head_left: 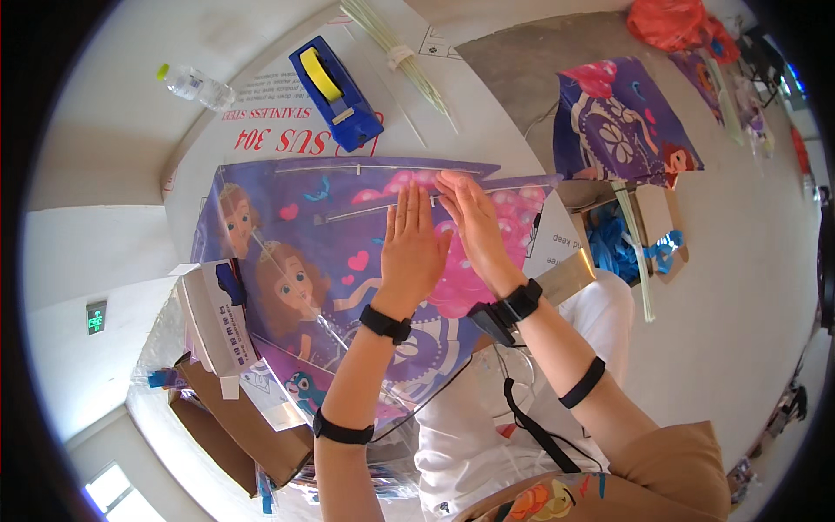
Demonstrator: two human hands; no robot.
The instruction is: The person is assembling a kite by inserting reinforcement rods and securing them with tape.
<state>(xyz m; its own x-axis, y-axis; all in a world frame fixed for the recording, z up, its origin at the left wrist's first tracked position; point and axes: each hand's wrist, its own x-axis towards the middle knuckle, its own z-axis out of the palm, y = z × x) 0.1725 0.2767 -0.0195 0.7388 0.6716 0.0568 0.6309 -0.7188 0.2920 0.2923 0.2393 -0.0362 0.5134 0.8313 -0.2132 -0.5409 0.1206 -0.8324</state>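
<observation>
Fingers straight and close together, gripping nothing, the left hand (pixel 412 254) and right hand (pixel 475 228) lie over a purple, cartoon-printed thin sheet (pixel 330 252) stretching toward eight o'clock; even pressure should keep it flat.

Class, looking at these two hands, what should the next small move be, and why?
Probably lowering the right hand flat onto the purple printed sheet: it appears turned on its side, whereas the left hand lies palm down beside it.
</observation>
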